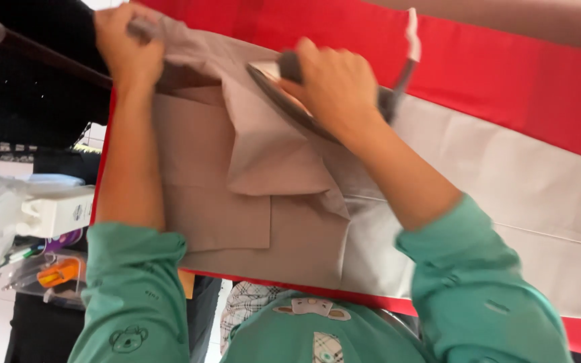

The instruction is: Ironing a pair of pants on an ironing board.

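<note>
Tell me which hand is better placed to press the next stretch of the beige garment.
Right, probably. The right hand already has its grip on the iron, which rests on the beige garment. The left hand is pinching the cloth's far edge, holding it taut.

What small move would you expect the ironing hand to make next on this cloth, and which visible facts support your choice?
Probably a short glide of the iron toward the person, over the raised fold in the grey-brown garment. The right hand grips the iron at the garment's far end, the left hand pinches the far corner taut, and creased flaps lie just below the iron's soleplate on the red and white cloth.
</note>
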